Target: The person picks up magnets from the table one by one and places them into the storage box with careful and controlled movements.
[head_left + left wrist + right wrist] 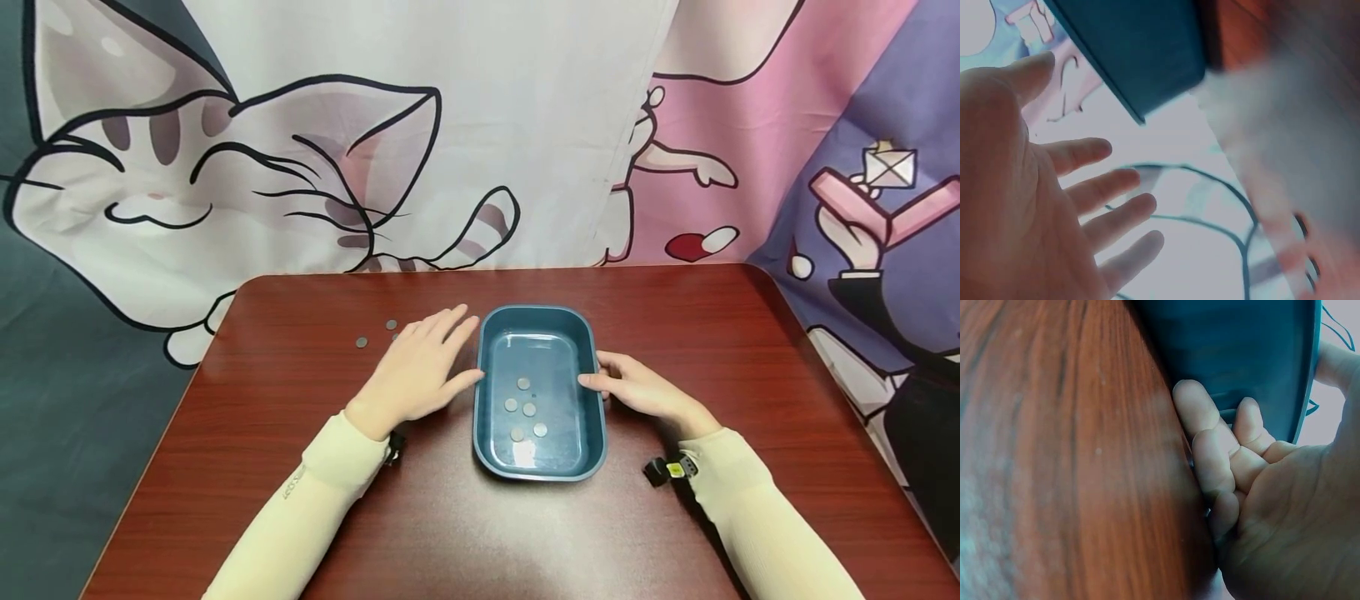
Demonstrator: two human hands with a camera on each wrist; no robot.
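Note:
A blue rectangular tray (540, 462) stands on the table with several small silver coins (529, 409) scattered on its floor. My right hand (648, 387) grips the tray's right wall, thumb over the rim and the other fingers curled against the outside, as the right wrist view shows. To the left of the tray is my left hand (416, 367), its fingers straight and spread, palm bare in the left wrist view. Its thumb tip comes close to the left rim; whether they touch I cannot tell. Beyond that hand lie a few loose coins (362, 342), one partly hidden by it.
The reddish-brown wooden table (720, 333) has its far edge against a hanging cloth (555, 167) printed with cartoon figures. Small dark cameras (657, 472) sit at both wrists, below the cream sleeves.

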